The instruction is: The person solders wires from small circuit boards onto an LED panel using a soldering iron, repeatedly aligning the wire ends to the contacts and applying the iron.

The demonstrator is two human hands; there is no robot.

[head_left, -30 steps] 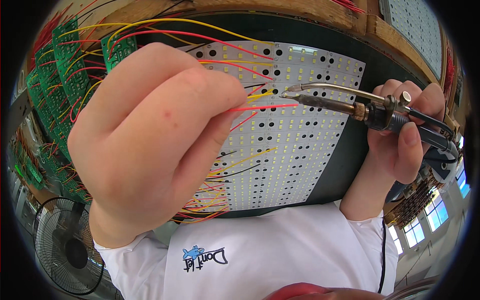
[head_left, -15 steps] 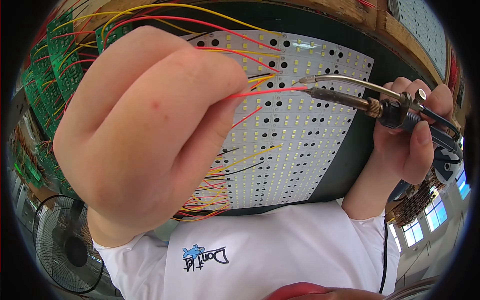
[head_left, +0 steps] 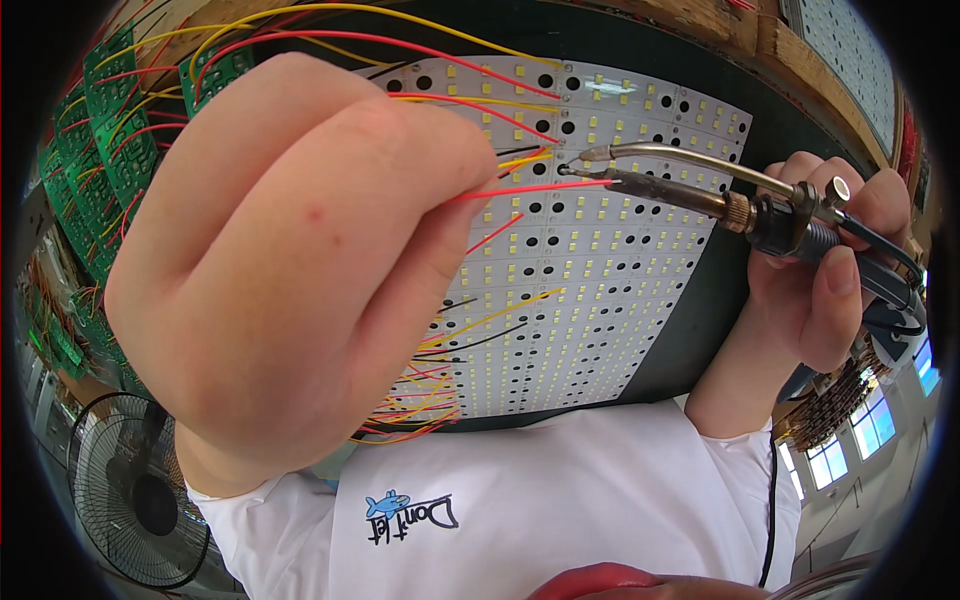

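My left hand (head_left: 300,250) is closed, pinching a red wire (head_left: 545,188) whose bared end points right over the board. My right hand (head_left: 825,270) grips a soldering iron (head_left: 690,197) with a thin curved metal feed tube (head_left: 690,153) clamped along it. The iron's tip reaches left past the wire's end, close to the middle seam of a white LED board (head_left: 610,260). The wire's end lies by the iron's shaft; whether they touch I cannot tell. Red, yellow and black wires (head_left: 480,340) run onto the board from the left, partly hidden behind my left hand.
Green circuit boards with wires (head_left: 120,150) stand at the far left. A black fan (head_left: 140,490) is at the lower left. A wooden edge (head_left: 800,90) borders the dark green work surface (head_left: 690,320) at the back right, with another LED panel (head_left: 850,60) beyond.
The soldering iron's tip and feed tube have shifted a little left, past the red wire's end, toward the board's seam. My left hand has hardly moved and still pinches the wire.
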